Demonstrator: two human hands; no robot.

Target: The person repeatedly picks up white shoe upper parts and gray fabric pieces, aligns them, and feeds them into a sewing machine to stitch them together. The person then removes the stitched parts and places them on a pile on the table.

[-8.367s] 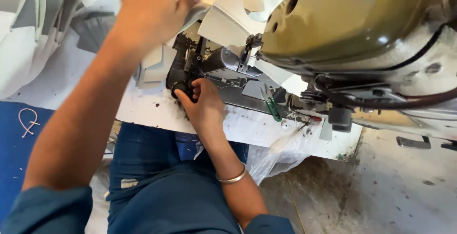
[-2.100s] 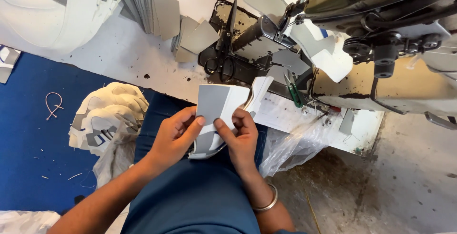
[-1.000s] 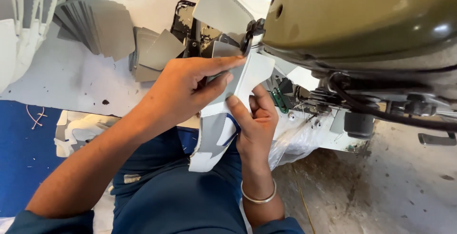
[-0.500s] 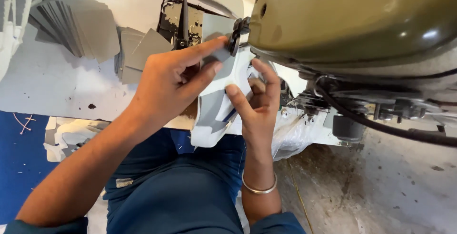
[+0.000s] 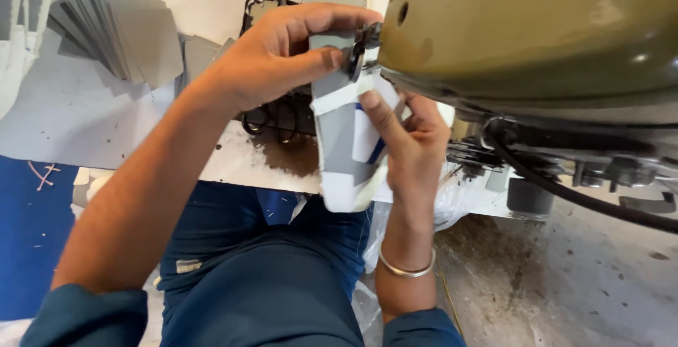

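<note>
Both hands are feeding a grey-and-white cut piece (image 5: 344, 151) under the olive sewing machine head (image 5: 537, 33).
Left hand (image 5: 282, 57) is pinching its top edge between thumb and forefinger — right hand (image 5: 409, 132) fingers are closing flat beside it; judged light, floppy, best held at edges.

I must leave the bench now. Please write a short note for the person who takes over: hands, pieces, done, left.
Left hand: holds the top of the grey and white cut piece at the machine head, thumb pressing it.
Right hand: supports the same piece from the right side.
Stack of grey pieces lies on the white table, upper left.
Done: the piece is brought up to the machine.
Left: cannot tell if sewing has begun; the stack is not yet worked.
</note>
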